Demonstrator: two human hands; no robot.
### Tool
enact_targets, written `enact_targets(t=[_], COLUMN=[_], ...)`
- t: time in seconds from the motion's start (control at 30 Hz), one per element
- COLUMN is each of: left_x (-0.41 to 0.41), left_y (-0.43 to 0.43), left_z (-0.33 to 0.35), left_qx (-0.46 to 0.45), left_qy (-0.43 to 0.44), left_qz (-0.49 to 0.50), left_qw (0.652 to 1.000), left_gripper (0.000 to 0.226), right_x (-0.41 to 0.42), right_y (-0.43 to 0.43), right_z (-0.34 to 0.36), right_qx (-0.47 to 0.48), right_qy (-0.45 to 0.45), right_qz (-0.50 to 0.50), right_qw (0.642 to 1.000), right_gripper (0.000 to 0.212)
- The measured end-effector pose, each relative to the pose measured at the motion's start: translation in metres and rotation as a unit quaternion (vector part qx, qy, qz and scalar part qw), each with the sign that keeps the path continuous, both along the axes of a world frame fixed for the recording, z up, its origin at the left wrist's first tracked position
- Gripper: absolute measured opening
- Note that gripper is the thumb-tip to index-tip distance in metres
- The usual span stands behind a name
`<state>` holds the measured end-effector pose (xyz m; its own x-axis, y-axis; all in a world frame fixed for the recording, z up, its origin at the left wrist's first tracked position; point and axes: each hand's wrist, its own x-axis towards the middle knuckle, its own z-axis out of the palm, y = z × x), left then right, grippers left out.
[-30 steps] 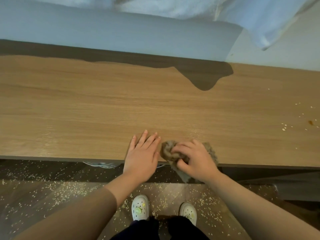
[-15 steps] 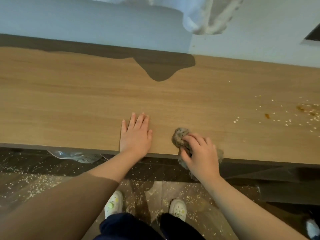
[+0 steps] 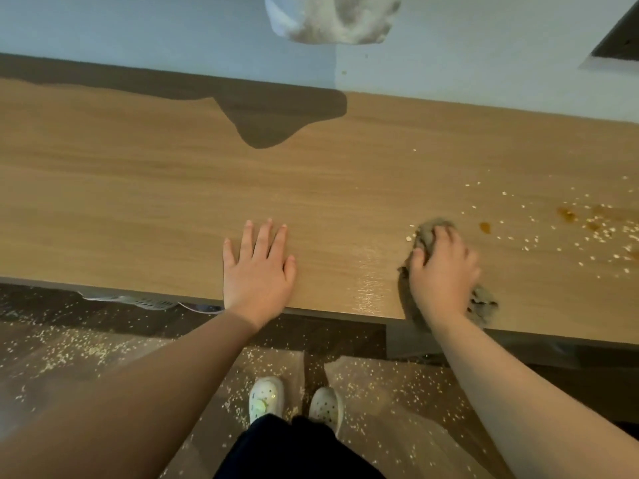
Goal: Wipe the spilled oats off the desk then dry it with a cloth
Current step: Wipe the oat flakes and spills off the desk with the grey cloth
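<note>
A long wooden desk (image 3: 138,202) spans the view. My right hand (image 3: 442,271) presses a crumpled grey-brown cloth (image 3: 428,233) onto the desk near its front edge; part of the cloth (image 3: 482,305) sticks out behind my wrist. Spilled oats (image 3: 587,233) and a few brown sticky spots (image 3: 485,227) lie on the desk just right of the cloth. My left hand (image 3: 257,271) rests flat on the desk, fingers spread, holding nothing. A wet sheen shows on the wood between my hands.
Many oats are scattered on the dark floor (image 3: 69,350) under and in front of the desk, around my white shoes (image 3: 266,397). A white towel (image 3: 332,19) hangs at the wall above the desk's back edge. A white plastic item (image 3: 138,300) shows under the desk.
My right hand has slid the cloth to the right along the desk's front, up to the edge of the oat spill. My left hand stays flat on the desk.
</note>
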<state>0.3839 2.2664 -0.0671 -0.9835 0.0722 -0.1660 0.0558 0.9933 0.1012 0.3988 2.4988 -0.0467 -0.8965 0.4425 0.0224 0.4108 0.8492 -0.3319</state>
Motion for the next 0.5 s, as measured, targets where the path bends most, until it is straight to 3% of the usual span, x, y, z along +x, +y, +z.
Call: enact_targets(t=[0.1,0.17,0.2,0.27,0.33,0.37,0.43,0.5], left_x=[-0.002,-0.004,-0.006,-0.009,-0.012,-0.013,-0.017,-0.025], left_y=[0.002,0.004,0.005,0.007,0.008,0.008,0.009,0.013], left_z=[0.000,0.001,0.002,0.002,0.003,0.002,0.002,0.003], left_qx=[0.000,0.003,0.005,0.005,-0.005,-0.011,-0.015,-0.009], left_qy=[-0.005,-0.009,-0.010,-0.014,-0.025,-0.031,-0.040,-0.034], left_qz=[0.004,0.002,-0.001,-0.006,-0.010,-0.012,-0.021,-0.035], left_qw=[1.000,1.000,1.000,1.000,1.000,0.999,0.999,0.999], left_gripper=[0.057,0.058,0.058,0.058,0.059,0.059,0.060,0.059], right_x=[0.014,0.021,0.023,0.019,0.008,0.001,-0.009,-0.010], right_y=[-0.019,-0.007,0.005,0.036,0.056,0.057,0.041,0.013], right_z=[0.003,0.005,0.004,0.002,0.005,0.005,0.006,0.006], right_qx=[0.004,0.012,-0.002,-0.076,-0.151,-0.145,-0.104,-0.098], right_qy=[-0.050,-0.044,-0.023,0.042,0.093,0.100,0.084,0.054], right_qz=[0.222,0.259,0.218,0.026,-0.161,-0.206,-0.184,-0.042], right_qw=[0.974,0.965,0.976,0.996,0.971,0.962,0.974,0.993], right_gripper=[0.055,0.054,0.052,0.050,0.051,0.051,0.048,0.045])
